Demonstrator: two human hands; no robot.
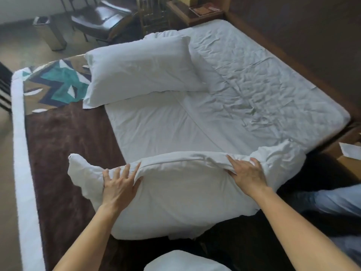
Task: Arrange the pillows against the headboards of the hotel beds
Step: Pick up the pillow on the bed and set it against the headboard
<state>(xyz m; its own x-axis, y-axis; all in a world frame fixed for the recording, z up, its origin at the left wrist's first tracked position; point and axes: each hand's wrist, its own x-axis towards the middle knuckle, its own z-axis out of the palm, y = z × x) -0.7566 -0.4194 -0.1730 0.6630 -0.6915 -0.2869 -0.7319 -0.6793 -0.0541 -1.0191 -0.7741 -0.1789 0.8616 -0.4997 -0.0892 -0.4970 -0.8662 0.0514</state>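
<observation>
Slack at both ends of near pillow (181,194), lying on bed (195,124) edge, well apart from headboard (293,42): could sag, slip from pinch, or drag sheet if lifted by cover alone. Left hand (119,186) half closed, fingers spread, bunching cover. Right hand (247,174) curled over top seam, gripping fabric. Second pillow (142,71) lying farther off.

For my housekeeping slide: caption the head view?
Both hands, left hand and right hand, grip a white pillow at the bed's edge; another pillow lies beyond.
</observation>
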